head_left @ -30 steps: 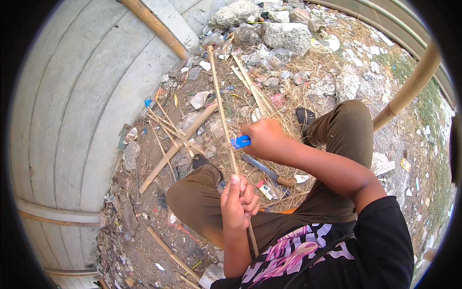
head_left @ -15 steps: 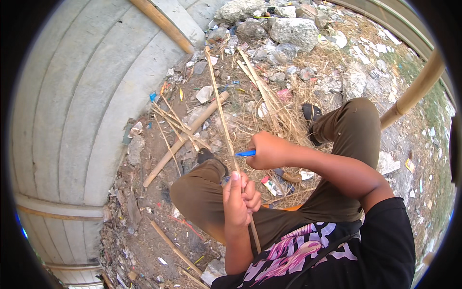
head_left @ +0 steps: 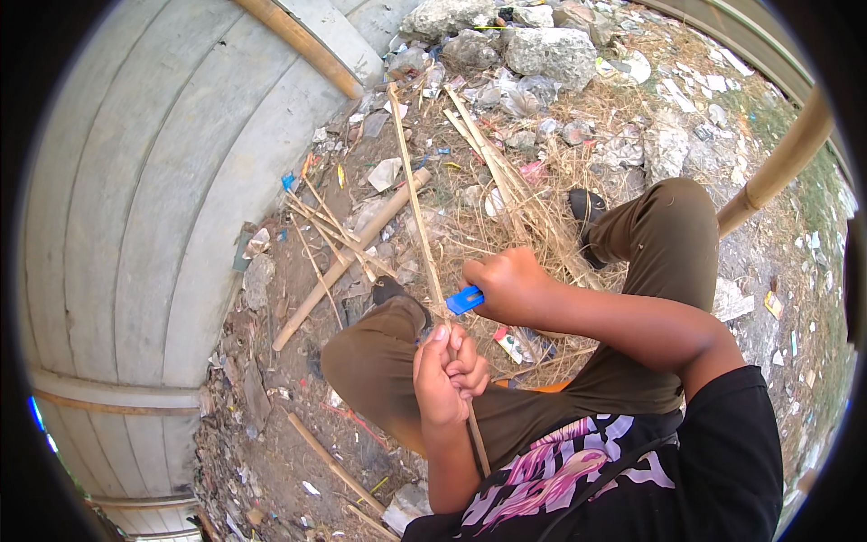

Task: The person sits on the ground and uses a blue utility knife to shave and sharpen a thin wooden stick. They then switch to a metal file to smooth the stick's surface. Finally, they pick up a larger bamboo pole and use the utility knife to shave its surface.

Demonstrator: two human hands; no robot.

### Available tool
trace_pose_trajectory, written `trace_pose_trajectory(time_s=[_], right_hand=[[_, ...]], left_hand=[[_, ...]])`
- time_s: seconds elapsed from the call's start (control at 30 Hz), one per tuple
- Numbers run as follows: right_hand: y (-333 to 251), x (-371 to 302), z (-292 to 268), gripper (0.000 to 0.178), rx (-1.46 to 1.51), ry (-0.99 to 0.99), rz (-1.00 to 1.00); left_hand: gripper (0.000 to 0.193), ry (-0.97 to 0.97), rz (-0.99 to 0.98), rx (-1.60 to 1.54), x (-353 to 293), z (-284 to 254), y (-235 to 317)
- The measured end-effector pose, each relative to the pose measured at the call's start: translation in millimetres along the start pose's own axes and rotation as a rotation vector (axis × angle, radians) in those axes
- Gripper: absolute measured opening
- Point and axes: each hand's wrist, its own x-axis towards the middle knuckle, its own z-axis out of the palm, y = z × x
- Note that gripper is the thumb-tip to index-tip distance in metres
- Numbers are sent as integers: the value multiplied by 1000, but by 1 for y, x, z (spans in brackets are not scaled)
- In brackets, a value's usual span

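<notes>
My left hand (head_left: 449, 372) is closed around a long, thin bamboo strip (head_left: 418, 213). One end of the strip reaches up and away over the ground, and the other passes below the hand beside my shirt. My right hand (head_left: 511, 285) is closed on a blue utility knife (head_left: 466, 300), just above the left hand. The knife's tip end lies against the strip, near a small tuft of shavings (head_left: 444, 313). I cannot make out the blade itself.
A bamboo pole (head_left: 357, 257) and several thin sticks (head_left: 325, 226) lie left of my feet. More split bamboo strips (head_left: 492, 158) rest on dry shavings ahead. A panelled wall (head_left: 135, 199) stands at left, rocks (head_left: 551, 59) at the far side, a thick bamboo pole (head_left: 781, 167) at right.
My right hand has drawn the blue knife a little down the strip toward my left hand, and the knife has turned to show its flat side. My left hand keeps its grip.
</notes>
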Motion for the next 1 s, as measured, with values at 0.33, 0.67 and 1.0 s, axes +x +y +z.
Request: trace_pose_trajectory(time_s=[0.33, 0.67, 1.0], right_hand=[[9, 12, 12, 17, -65, -49, 162], [6, -1, 7, 18, 22, -77, 8], [3, 24, -2, 12, -107, -249, 242]], left_hand=[[30, 72, 42, 94, 4, 9, -8], [30, 61, 25, 51, 0, 5, -1], [29, 106, 70, 169, 3, 9, -10]])
